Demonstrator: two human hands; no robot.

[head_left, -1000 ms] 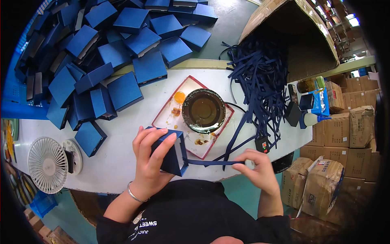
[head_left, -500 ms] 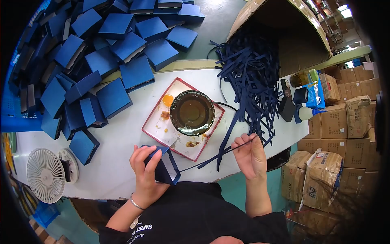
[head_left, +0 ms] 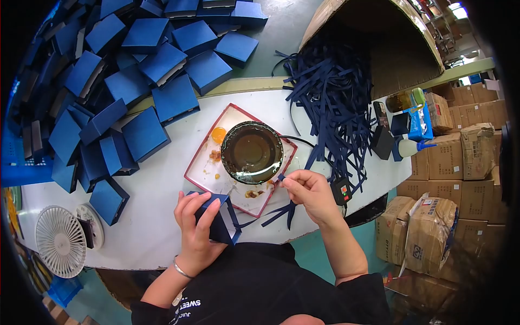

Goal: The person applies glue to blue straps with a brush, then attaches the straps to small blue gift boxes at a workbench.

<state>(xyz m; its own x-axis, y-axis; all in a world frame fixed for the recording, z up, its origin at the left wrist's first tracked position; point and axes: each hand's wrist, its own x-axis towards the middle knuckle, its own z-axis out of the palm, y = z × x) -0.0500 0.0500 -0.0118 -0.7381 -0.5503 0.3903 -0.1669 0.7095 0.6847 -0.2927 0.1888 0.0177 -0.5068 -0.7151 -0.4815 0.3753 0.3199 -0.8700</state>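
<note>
My left hand (head_left: 190, 225) is closed around a small blue open-sided box (head_left: 221, 223) at the table's front edge. A dark blue ribbon (head_left: 248, 222) runs from the box's right side toward more ribbon on the table. Just right of a round pot (head_left: 225, 161) of brownish liquid, my right hand (head_left: 313, 196) pinches a ribbon, whose short dark blue end (head_left: 281, 177) sticks out from the fingertips toward the pot rim. The pot stands on a stained white tray with a red rim (head_left: 201, 161).
Many blue boxes (head_left: 145, 132) are heaped at the left. Dark blue ribbons (head_left: 330, 92) spill from a cardboard box (head_left: 406, 70). A white fan (head_left: 60, 237) stands at the left edge. At right are a small switch box (head_left: 342, 191), a glue bottle (head_left: 407, 148) and stacked cartons (head_left: 430, 233).
My right hand has moved left and forward to the pot's side, carrying the ribbon end. The ribbon has slackened, and the switch box has come into view. My left hand still holds the box.
</note>
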